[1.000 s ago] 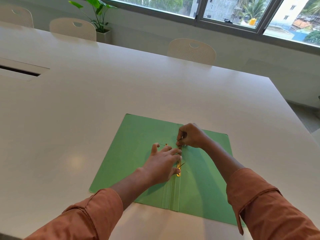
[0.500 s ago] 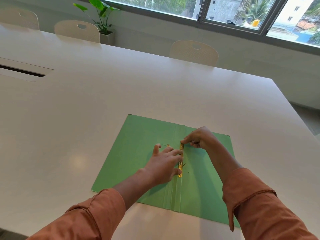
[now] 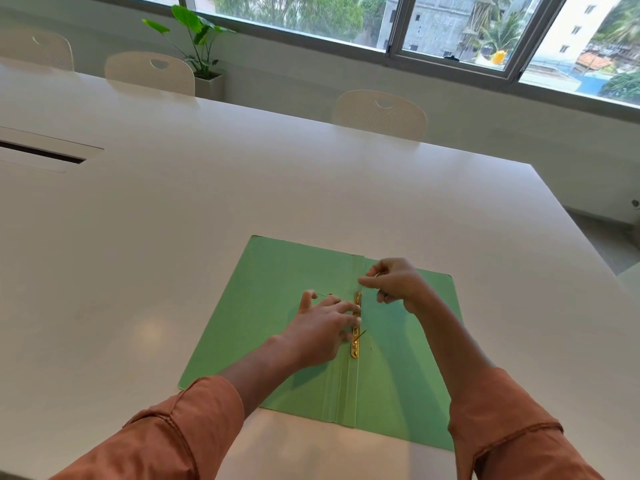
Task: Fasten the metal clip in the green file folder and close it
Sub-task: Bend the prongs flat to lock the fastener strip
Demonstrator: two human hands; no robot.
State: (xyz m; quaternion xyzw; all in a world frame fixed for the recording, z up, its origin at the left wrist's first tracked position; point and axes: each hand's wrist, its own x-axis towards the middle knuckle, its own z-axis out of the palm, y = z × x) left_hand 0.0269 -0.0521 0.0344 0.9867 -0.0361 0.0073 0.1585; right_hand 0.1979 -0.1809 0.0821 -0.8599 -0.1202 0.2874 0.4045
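A green file folder (image 3: 277,306) lies open and flat on the white table (image 3: 173,220). A gold metal clip (image 3: 356,334) runs along its spine fold. My left hand (image 3: 322,327) lies flat on the left cover, fingers spread, fingertips pressing the middle of the clip. My right hand (image 3: 393,280) hovers just above and right of the clip's far end, its fingers pinched on a thin gold prong. A second thin prong sticks up near the clip's near end.
Pale chairs (image 3: 379,114) stand along the table's far side. A potted plant (image 3: 201,53) stands under the window. A cable slot (image 3: 41,154) is set into the table at the left. The table's right edge runs past the folder.
My right hand has lifted from the clip's far end and shifted slightly right, drawing the thin prong up. My left hand has stayed pressed on the clip.
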